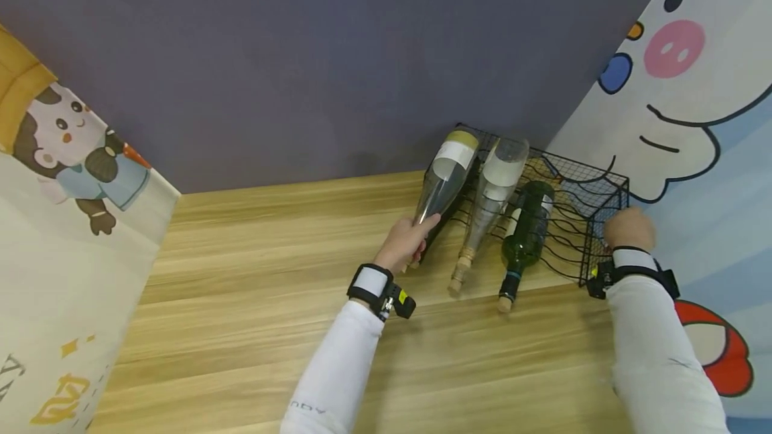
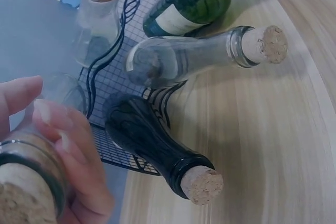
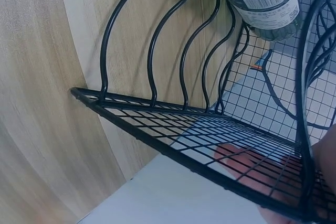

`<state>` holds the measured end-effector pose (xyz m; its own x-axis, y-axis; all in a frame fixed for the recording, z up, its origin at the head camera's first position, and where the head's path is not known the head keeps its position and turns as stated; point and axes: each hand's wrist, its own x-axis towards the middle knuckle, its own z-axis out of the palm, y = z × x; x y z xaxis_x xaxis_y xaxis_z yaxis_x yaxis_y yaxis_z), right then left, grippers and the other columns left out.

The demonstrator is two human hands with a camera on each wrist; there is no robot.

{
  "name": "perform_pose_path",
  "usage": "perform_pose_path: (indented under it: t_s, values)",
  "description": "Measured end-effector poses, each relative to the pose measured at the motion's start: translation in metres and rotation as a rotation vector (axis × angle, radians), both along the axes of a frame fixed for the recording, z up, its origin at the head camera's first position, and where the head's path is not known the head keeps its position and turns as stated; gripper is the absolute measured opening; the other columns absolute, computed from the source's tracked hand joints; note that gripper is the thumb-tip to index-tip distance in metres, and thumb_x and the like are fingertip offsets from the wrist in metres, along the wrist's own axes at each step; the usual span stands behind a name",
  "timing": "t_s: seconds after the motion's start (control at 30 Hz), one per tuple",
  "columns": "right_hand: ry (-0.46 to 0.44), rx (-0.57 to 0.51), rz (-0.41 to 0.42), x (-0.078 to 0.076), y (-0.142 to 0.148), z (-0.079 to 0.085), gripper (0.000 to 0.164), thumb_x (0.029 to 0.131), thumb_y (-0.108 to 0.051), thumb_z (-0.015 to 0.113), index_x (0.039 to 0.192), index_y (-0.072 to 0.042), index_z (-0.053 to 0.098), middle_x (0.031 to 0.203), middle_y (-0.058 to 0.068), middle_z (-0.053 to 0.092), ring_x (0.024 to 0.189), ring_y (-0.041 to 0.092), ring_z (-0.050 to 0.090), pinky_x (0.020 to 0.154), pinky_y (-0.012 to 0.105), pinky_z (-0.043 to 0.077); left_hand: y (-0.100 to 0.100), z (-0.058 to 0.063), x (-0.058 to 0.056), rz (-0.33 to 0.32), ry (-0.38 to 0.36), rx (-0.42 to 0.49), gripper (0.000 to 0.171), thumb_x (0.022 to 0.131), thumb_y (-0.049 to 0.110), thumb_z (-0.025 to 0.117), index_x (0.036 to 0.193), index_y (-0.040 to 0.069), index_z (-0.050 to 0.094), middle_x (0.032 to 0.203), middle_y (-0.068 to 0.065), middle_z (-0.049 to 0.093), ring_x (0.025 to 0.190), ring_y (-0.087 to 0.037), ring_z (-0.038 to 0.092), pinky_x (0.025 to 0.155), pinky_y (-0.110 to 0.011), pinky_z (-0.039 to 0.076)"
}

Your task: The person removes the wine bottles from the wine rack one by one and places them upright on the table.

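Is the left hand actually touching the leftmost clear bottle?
Touching. In the left wrist view, the left hand has its fingers curled round the clear bottle, just by its cork.

soft light, faint diffuse shadows

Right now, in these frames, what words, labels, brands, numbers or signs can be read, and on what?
"AQU", on the left sleeve; any letters after it are unclear.
Green bottle: barcode and label print, too small and blurred to read.
White labels on the clear bottles: nothing legible.
Left wall panel: grey and yellow lettering, the grey cut off; I can't read either.
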<state>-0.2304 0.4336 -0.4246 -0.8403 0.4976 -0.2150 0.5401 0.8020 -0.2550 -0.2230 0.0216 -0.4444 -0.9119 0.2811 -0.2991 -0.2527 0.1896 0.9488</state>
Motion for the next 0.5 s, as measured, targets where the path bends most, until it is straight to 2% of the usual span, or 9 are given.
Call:
perform_pose_path:
  t_s: [0.27,0.4,0.5]
  values:
    - [0.005,0.012,0.009,0.0,-0.002,0.002,0.049,0.097,-0.012,0.034,0.125,0.029,0.037,0.117,0.049,0.049,0.103,0.056,0.057,0.067,0.053,0.056,-0.003,0.005,0.002,0.012,0.004,0.023,0.048,0.093,0.054,0.059,0.089,0.007,0.051,0.057,0.003,0.045,0.043,-0.01,0.041,0.042,-0.023,0.04]
    - [0.005,0.0,0.011,0.001,-0.003,0.004,0.048,0.097,-0.012,0.034,0.123,0.028,0.039,0.117,0.048,0.049,0.101,0.055,0.057,0.062,0.05,0.055,-0.005,0.015,0.004,0.022,0.012,0.038,0.048,0.092,0.055,0.06,0.088,0.007,0.052,0.057,0.003,0.046,0.043,-0.01,0.043,0.04,-0.025,0.041]
    - [0.002,-0.012,0.004,0.003,-0.005,0.005,0.049,0.097,-0.011,0.033,0.125,0.028,0.037,0.118,0.048,0.048,0.104,0.056,0.056,0.067,0.052,0.055,-0.007,0.024,0.006,0.02,0.031,0.033,0.045,0.093,0.054,0.06,0.085,0.011,0.052,0.059,0.003,0.047,0.043,-0.01,0.044,0.041,-0.025,0.04]
